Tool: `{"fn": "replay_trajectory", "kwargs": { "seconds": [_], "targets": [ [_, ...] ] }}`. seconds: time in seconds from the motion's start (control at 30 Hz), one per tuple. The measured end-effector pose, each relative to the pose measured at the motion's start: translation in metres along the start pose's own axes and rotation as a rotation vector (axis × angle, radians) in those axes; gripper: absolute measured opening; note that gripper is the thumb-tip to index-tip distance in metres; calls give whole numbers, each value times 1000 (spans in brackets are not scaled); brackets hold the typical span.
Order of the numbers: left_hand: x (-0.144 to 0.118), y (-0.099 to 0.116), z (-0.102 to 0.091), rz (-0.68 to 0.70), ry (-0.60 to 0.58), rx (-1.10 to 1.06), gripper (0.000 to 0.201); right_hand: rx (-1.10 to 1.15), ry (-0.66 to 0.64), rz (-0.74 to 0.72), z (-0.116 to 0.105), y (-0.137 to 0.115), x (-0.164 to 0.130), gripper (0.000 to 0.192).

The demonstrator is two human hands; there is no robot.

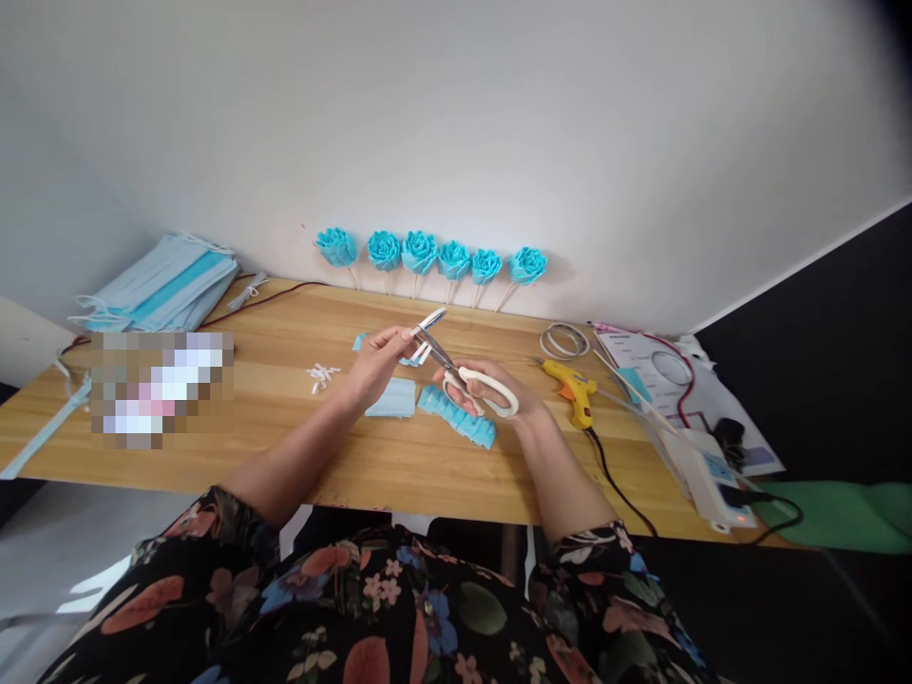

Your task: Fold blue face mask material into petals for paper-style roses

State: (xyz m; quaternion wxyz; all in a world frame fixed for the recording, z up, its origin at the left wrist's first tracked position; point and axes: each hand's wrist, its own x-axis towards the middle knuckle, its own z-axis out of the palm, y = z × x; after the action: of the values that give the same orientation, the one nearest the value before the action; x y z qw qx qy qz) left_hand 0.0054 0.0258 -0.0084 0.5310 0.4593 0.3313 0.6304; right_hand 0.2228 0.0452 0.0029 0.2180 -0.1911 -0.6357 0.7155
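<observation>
My right hand (514, 378) grips white-handled scissors (446, 363), with fingers through the loops and the blades slightly apart, pointing up and left. Between the thumb and fingers of my left hand (381, 361) is a narrow white strip (432, 318), which the blades meet near my fingertips. Short white pieces hang beside the blades. Beneath my hands lie a pale blue folded fabric piece (391, 399) and a gathered blue ruffled strip (466, 420). A small pile of white snippets (323, 377) lies left of my left wrist.
Several blue fabric roses (419, 253) on sticks lean against the back wall. Blue face masks (161, 285) are stacked at the far left. A yellow glue gun (574, 389), a ring of white tape (563, 340), papers and a power strip (702, 475) occupy the right side.
</observation>
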Motion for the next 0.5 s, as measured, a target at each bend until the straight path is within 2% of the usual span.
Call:
{"fn": "replay_trajectory", "kwargs": {
  "seconds": [0.2,0.37,0.5],
  "targets": [
    [-2,-3,-3,31,2,115,40,78,8,-71,7,6,3,65],
    [-2,-2,-4,48,-16,51,37,170,-6,-97,7,11,4,55],
    [-4,-1,-3,39,-56,25,24,190,-3,-91,6,11,4,52]
  ]
}}
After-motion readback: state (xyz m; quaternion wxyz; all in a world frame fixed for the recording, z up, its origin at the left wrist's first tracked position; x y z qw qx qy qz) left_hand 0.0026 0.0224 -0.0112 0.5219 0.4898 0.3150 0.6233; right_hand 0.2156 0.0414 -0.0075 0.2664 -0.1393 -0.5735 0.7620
